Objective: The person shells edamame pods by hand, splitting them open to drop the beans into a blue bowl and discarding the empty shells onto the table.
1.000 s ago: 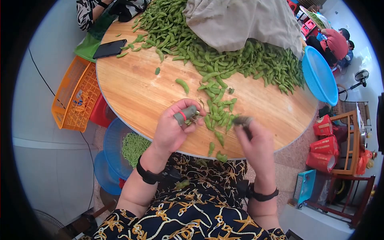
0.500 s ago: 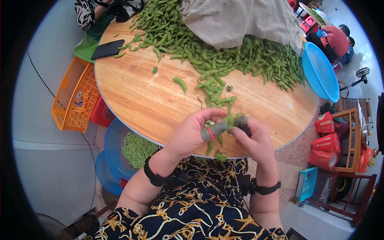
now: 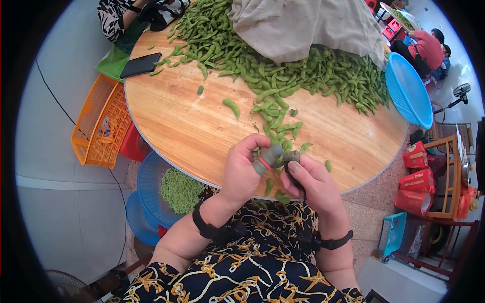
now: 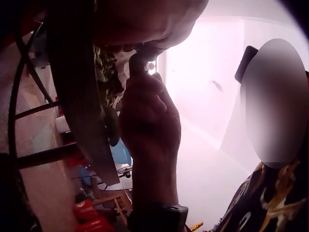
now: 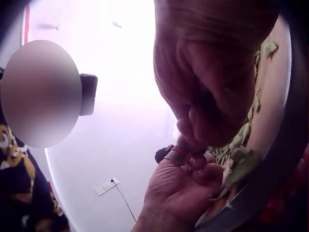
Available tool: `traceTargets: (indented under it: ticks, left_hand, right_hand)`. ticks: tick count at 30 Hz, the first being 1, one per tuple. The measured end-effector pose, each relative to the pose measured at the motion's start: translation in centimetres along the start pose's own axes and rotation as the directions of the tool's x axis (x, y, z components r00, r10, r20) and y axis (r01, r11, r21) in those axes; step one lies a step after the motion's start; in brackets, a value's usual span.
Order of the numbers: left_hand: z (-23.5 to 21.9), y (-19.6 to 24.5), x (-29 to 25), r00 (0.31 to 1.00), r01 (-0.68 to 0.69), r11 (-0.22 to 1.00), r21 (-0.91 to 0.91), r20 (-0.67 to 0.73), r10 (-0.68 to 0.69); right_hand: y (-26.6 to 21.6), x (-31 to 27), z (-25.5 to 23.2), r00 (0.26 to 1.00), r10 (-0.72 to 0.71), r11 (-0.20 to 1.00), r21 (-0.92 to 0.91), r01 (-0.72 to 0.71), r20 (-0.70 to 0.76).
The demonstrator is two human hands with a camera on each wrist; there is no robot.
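Observation:
In the head view, the left hand and right hand meet over the table's near edge. The left thumb wears a grey-green cover with a red band; green pod pieces show between its curled fingers. A dark cover wraps a right finger, and the right thumb presses against it; whatever lies beneath is hidden. Several loose green pods trail behind the hands. In the left wrist view, the left hand is above the right hand. The right wrist view has the right hand over the left hand.
A large pod heap lies under a grey cloth at the back of the round table. A phone is at left. Blue baskets stand below left; another blue basket is at the right edge.
The right hand came in to the left hand, which moved right. The pod seen upright between them half a second ago no longer shows there; a pod piece now shows right of the hands.

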State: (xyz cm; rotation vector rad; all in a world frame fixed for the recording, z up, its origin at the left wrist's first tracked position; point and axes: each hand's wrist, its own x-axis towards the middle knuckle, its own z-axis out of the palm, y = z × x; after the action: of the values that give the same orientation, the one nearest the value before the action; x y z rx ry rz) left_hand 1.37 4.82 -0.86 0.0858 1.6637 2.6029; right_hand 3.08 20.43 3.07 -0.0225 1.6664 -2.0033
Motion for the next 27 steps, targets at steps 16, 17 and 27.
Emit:
traceTargets:
  ticks: [16, 17, 27]
  left_hand:
    - [-0.5, 0.8, 0.1, 0.908, 0.308, 0.916, -0.257, 0.365, -0.203]
    - [-0.1, 0.8, 0.0, 0.94, 0.164, 0.986, -0.041, 0.309, -0.143]
    - [-0.9, 1.3, 0.2, 0.93, 0.237, 0.971, 0.004, 0.288, -0.228]
  right_hand:
    - [0.4, 0.2, 0.1, 0.999, 0.016, 0.989, 0.149, -0.011, -0.038]
    - [0.4, 0.1, 0.6, 0.983, -0.084, 0.991, -0.114, 0.066, -0.162]
    - [0.6, 0.4, -0.6, 0.977, -0.04, 0.999, -0.036, 0.033, -0.209]
